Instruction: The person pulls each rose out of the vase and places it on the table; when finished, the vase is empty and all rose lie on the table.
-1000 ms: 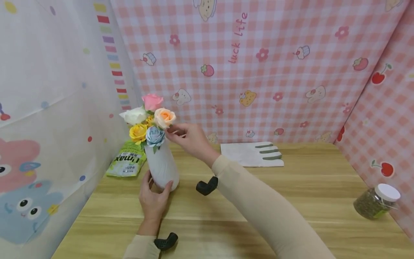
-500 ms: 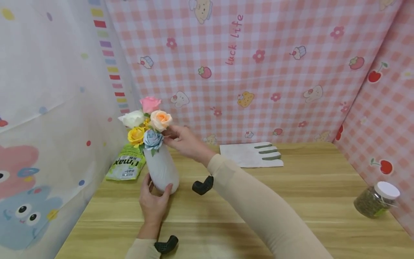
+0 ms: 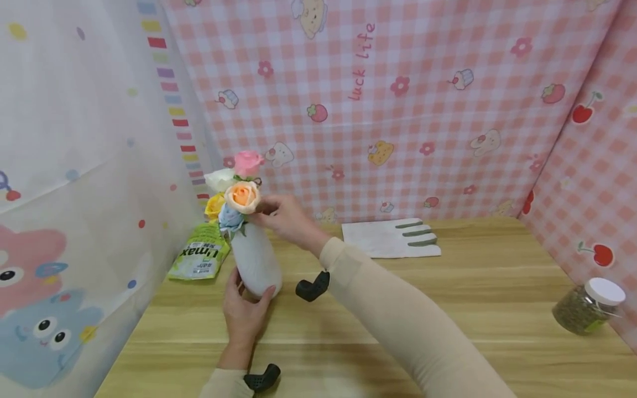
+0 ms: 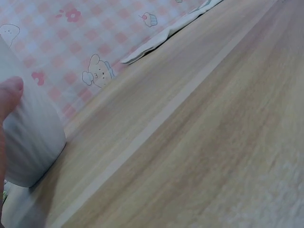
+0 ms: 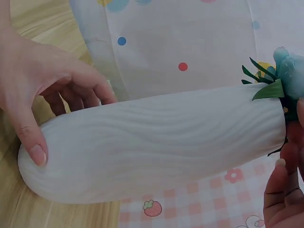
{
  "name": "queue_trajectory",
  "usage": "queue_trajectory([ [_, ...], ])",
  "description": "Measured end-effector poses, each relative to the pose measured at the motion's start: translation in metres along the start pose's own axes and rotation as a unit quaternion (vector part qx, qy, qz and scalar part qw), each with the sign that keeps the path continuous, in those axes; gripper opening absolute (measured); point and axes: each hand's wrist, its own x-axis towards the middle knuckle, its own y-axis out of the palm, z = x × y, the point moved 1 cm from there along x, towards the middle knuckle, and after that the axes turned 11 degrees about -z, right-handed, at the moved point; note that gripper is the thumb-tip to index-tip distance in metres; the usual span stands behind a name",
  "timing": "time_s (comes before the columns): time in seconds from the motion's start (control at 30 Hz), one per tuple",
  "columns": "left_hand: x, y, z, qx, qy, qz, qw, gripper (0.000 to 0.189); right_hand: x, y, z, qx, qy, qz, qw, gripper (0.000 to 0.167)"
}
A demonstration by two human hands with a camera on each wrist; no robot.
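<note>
**A:** Any tips for fussing with that peach rose (image 3: pixel 243 197) at the mouth of the white vase (image 3: pixel 257 261)?

**B:** I'd brace the base on the bench (image 3: pixel 398 315) and nudge from under the petals, no tugging, or the whole thing might tip.

**A:** Hands look ok?

**B:** Yeah, left hand (image 3: pixel 245 312) grips the vase low, thumb on one side. Right hand (image 3: pixel 287 220) reaches up beside the rose, fingers bent; can't tell if they're pinching anything.

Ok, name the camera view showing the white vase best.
The right wrist view: the white vase spans nearly the full width, wavy ridges clear. The head view shows it smaller, its base partly hidden by the left hand. The left wrist view catches only part of it, cut by the left edge.
</note>
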Motion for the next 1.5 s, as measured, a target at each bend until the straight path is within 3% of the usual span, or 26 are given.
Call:
queue_trajectory([
  [0.13,0.001,0.002,-0.001,0.001,-0.003,0.005,1.0000,0.089,0.003,-0.004,0.002,0.005,-0.008,-0.030,0.9995,0.022],
  [0.37,0.001,0.001,-0.005,0.022,-0.012,0.010,0.9996,0.088,0.006,-0.010,0.011,0.073,-0.041,-0.070,0.9940,0.026],
  [0.6,0.002,-0.001,-0.003,0.036,0.010,-0.004,0.9993,0.088,0.007,-0.019,0.023,0.092,-0.085,-0.113,0.9856,0.026],
  [0.77,0.002,-0.001,-0.002,0.040,0.025,-0.011,0.9988,0.088,0.006,-0.021,0.028,0.090,-0.089,-0.124,0.9842,0.024],
  [0.9,0.001,-0.001,-0.002,0.046,0.021,-0.009,0.9987,0.088,-0.001,-0.020,0.039,0.087,-0.075,-0.127,0.9852,0.022],
  [1.2,0.001,0.001,-0.004,0.047,0.015,-0.004,0.9988,0.088,-0.015,-0.022,0.060,0.065,-0.085,-0.159,0.9815,0.015],
  [1.5,0.000,0.001,-0.001,0.042,0.012,-0.006,0.9990,0.088,-0.015,-0.021,0.064,0.047,-0.117,-0.141,0.9819,0.016],
])
